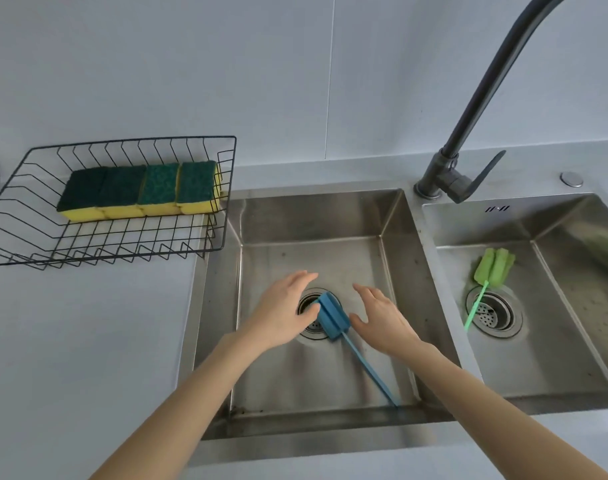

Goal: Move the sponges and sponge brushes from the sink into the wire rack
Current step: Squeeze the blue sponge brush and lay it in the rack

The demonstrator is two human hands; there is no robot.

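A blue sponge brush (333, 315) lies in the left sink basin (382, 216), its head over the drain and its thin handle running toward the near right corner. My left hand (283, 311) is spread open just left of the blue head, thumb touching it. My right hand (382, 322) is open just right of the head, not holding anything. A green sponge brush (493, 266) lies in the right basin (555, 223), its handle across that drain. Several green-and-yellow sponges (141, 190) sit side by side in the black wire rack (122, 237) on the counter at left.
A dark curved faucet (468, 133) rises between the two basins at the back. A round metal button (571, 179) sits on the counter behind the right basin. A grey counter (88, 341) spreads left of the sink, a pale wall behind it.
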